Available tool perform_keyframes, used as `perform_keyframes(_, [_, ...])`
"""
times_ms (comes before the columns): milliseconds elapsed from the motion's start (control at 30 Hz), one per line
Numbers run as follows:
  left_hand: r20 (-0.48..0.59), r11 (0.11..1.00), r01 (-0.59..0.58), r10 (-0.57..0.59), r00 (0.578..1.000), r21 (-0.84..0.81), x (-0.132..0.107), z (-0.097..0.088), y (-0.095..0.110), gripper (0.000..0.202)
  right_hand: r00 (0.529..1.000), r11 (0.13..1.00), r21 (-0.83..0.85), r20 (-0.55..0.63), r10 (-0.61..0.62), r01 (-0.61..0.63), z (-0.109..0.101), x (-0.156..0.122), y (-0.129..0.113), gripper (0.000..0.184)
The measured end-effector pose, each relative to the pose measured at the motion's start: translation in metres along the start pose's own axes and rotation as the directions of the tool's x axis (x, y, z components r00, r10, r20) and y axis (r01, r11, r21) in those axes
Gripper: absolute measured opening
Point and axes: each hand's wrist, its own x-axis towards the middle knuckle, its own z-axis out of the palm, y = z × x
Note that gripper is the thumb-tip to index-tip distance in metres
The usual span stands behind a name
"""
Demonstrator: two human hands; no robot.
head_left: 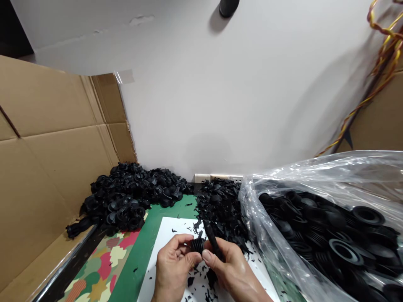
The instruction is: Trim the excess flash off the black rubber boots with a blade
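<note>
My left hand (pixel 174 265) pinches a small black ribbed rubber bellows (pixel 197 245) between thumb and fingers. From the right, my right hand (pixel 231 266) grips a slim black pen-shaped tool (pixel 211 235), its thumb close against the bellows. The tool slants up and away; which end works on the rubber I cannot make out. Below both hands lies a white sheet (pixel 154 265) strewn with black rubber scraps (pixel 208 297).
A heap of black ribbed rubber parts (pixel 126 197) lies back left beside a cardboard wall (pixel 56 159). Black trimmings (pixel 220 201) are piled behind my hands. On the right, a clear plastic bag (pixel 252 201) holds more black rubber parts (pixel 317 226). Wall sockets (pixel 203 178) sit behind.
</note>
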Motion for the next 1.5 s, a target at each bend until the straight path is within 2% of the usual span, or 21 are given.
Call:
perform_keyframes(100, [0.052,1.000,0.010,-0.011,0.999,0.017,-0.003,-0.002,-0.002,0.033,0.999,0.999,0.003,-0.008,-0.044,0.044,0.000,0.003,0.005,0.042])
perform_keyframes(233, [0.151,1.000,0.002,-0.004,0.989,0.010,-0.003,-0.003,-0.006,0.029,0.997,0.984,0.163,0.025,-0.073,0.068,0.002,0.003,0.002,0.043])
perform_keyframes(333, [0.122,0.999,-0.025,0.028,0.992,-0.023,-0.001,-0.003,-0.007,0.025,0.999,0.978,0.206,0.010,-0.047,0.044,0.003,0.004,0.001,0.046])
perform_keyframes(533, [0.041,0.995,-0.088,0.090,0.995,-0.035,0.001,-0.003,-0.007,0.021,0.999,0.984,0.179,-0.032,0.004,0.002,0.002,0.008,0.010,0.047])
perform_keyframes(800, [0.019,0.990,-0.134,0.135,0.991,-0.037,0.000,-0.003,-0.009,0.020,0.998,0.987,0.157,-0.038,0.050,-0.044,0.002,0.005,0.004,0.050])
perform_keyframes(1100, [0.052,0.951,-0.307,0.306,0.951,0.018,0.002,-0.007,-0.007,0.018,0.999,0.986,0.166,-0.036,0.025,-0.018,0.003,0.002,0.000,0.048])
perform_keyframes(1367, [0.060,0.958,-0.286,0.286,0.956,-0.006,0.001,-0.008,-0.008,0.020,0.999,0.988,0.153,-0.015,0.034,-0.032,0.000,0.003,0.004,0.047])
perform_keyframes(1500, [0.057,0.970,-0.241,0.241,0.969,0.005,0.000,-0.008,-0.011,0.021,0.999,0.989,0.149,-0.021,0.026,-0.023,0.001,0.002,0.003,0.048])
